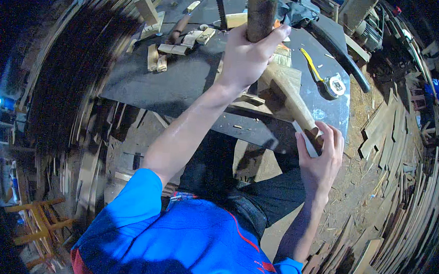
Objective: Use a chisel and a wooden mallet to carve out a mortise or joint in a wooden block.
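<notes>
My left hand [248,61] is closed around a thick, dark round wooden piece, the head of what looks like a wooden mallet [261,17], held over the dark tabletop [142,86]. From beneath that hand a paler round handle [292,98] slopes toward my right hand [325,155]. At the handle's near end, my right fingers are curled round a folded sheet [306,140], white outside with a brown part, that resembles sandpaper. Its fingertips partly hide the handle's end. Behind the handle lie flat wood pieces [289,76], partly covered by my left hand.
Right of the handle lies a tape measure [335,87] with its yellow blade out, beside a curved black bar [338,54]. Small wood blocks [174,49], a wooden-handled tool [179,29] and a saw blade [220,8] are further left. Scrap planks [389,126] litter the floor at right.
</notes>
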